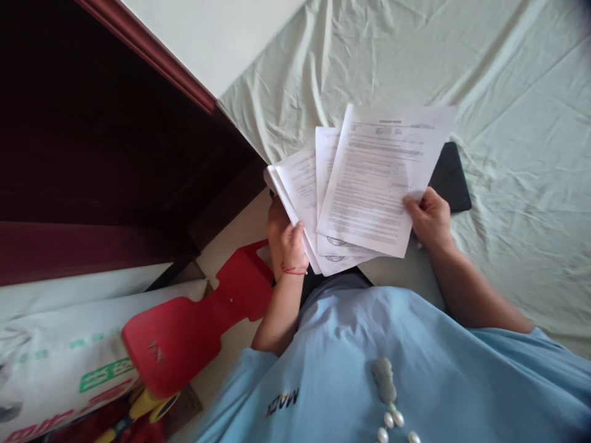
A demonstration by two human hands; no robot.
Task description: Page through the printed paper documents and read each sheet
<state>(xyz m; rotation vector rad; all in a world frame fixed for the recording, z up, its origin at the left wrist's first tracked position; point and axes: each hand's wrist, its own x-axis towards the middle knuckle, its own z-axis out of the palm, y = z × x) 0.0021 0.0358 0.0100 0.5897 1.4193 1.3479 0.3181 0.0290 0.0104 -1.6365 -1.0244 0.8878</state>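
Several printed sheets of paper are fanned out in front of me, their text too small to read. My left hand (292, 247), with a red string bracelet (294, 271) at the wrist, grips the left edge of a stack of sheets (301, 184). Between thumb and fingers, my right hand (430, 221) pinches the lower right edge of the top printed sheet (378, 178). That sheet overlaps the others, and round stamps show on the pages beneath it. Close behind my right hand lies a black phone-like slab (451, 178), partly covered by the paper.
Wrinkled pale green cloth (521, 123) spreads under and beyond the papers. Dark reddish-brown wooden furniture (106, 141) stands at the left. Below it are a red plastic seat-like object (180, 338) and a white printed sack (60, 351).
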